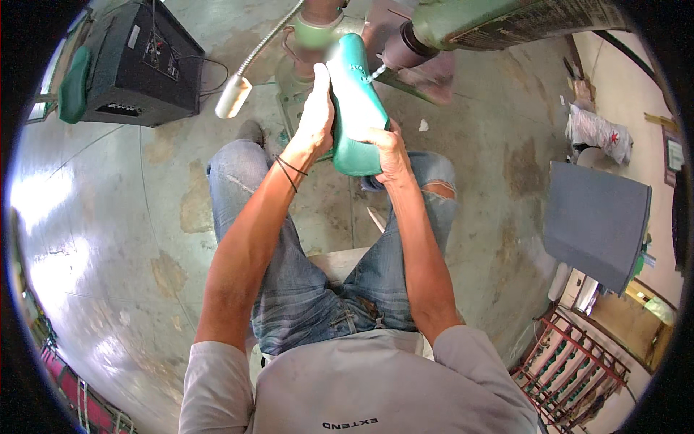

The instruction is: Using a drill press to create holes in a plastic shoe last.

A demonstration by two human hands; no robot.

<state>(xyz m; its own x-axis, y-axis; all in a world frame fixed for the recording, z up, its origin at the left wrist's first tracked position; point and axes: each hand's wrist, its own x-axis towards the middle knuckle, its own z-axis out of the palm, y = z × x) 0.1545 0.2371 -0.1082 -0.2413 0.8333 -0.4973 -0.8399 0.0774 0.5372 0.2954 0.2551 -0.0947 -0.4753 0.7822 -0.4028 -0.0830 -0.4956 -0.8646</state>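
Between my two hands is a green shoe last, tilted, with its narrow end pointing away from me and a bright glare on its upper face. My left hand lies along its left side with the fingers mostly hidden. My right hand grips the wide near end, thumb on top. A drill bit in a dark chuck comes from the right and meets the last's right edge near small dark marks. Whether the bit is inside the material I cannot tell.
A lamp on a flexible metal neck hangs left of the last. Beyond stands a green machine base. The machine's green body spans the upper right. A black speaker box is far left, a grey panel right, a red rack lower right.
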